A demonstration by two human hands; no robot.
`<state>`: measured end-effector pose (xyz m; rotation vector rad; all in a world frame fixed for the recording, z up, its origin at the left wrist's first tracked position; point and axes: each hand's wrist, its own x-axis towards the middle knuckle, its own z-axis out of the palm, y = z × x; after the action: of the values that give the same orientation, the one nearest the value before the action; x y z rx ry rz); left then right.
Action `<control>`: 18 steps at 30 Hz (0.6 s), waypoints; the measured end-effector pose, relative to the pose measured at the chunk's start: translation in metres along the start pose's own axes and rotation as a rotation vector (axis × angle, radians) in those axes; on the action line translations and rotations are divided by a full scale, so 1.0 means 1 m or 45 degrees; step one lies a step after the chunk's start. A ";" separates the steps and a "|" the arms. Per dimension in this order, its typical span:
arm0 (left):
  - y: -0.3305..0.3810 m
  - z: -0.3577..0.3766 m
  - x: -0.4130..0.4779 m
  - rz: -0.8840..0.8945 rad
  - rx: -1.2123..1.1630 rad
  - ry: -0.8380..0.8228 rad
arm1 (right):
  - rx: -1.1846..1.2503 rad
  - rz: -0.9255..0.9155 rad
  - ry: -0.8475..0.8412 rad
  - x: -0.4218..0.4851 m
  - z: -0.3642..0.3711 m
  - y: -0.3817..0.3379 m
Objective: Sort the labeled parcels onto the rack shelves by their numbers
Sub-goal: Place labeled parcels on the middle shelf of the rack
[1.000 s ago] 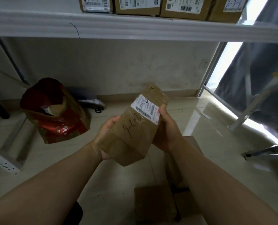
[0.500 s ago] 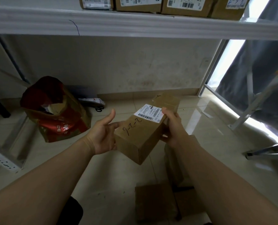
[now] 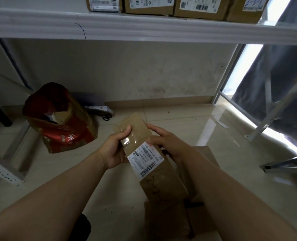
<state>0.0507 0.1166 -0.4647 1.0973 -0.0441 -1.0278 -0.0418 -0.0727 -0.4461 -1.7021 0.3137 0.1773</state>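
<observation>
**Both hands holding one parcel beneath the rack.** A long brown parcel (image 3: pixel 138 132) is held in both hands, its length running away from the person. The left hand (image 3: pixel 115 148) clasps the left edge, with the thumb pressed on the upper face and the fingers out of sight beneath. The right hand (image 3: pixel 167 142) grasps the opposite edge with bent fingers. Between the two hands a white shipping label (image 3: pixel 146 159) faces upward. Nearer the person than the grip, a handwritten number (image 3: pixel 155 186) on the bare cardboard is too blurred to read. Above and beyond the grip, the white rack shelf (image 3: pixel 144 28) carries a row of shelved boxes (image 3: pixel 148 5) with their labels facing outward. Directly below the grip, further cardboard boxes (image 3: pixel 167 221) lie on the tiled floor (image 3: pixel 187 122). Left of the grip and farther off, a red bag (image 3: pixel 64 129) stands on the floor near the wall.
</observation>
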 end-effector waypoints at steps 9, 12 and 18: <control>0.009 -0.005 -0.003 0.246 -0.332 0.173 | -0.170 0.184 -0.041 -0.008 -0.022 0.012; 0.009 -0.008 -0.005 0.288 -0.394 0.255 | -0.372 0.334 -0.043 -0.012 -0.034 0.024; 0.017 -0.007 0.004 0.222 -0.053 0.201 | -0.330 0.399 -0.007 -0.021 -0.074 0.019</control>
<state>0.0679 0.1201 -0.4570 1.1129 0.0084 -0.7808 -0.0718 -0.1457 -0.4460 -1.8995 0.5735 0.4700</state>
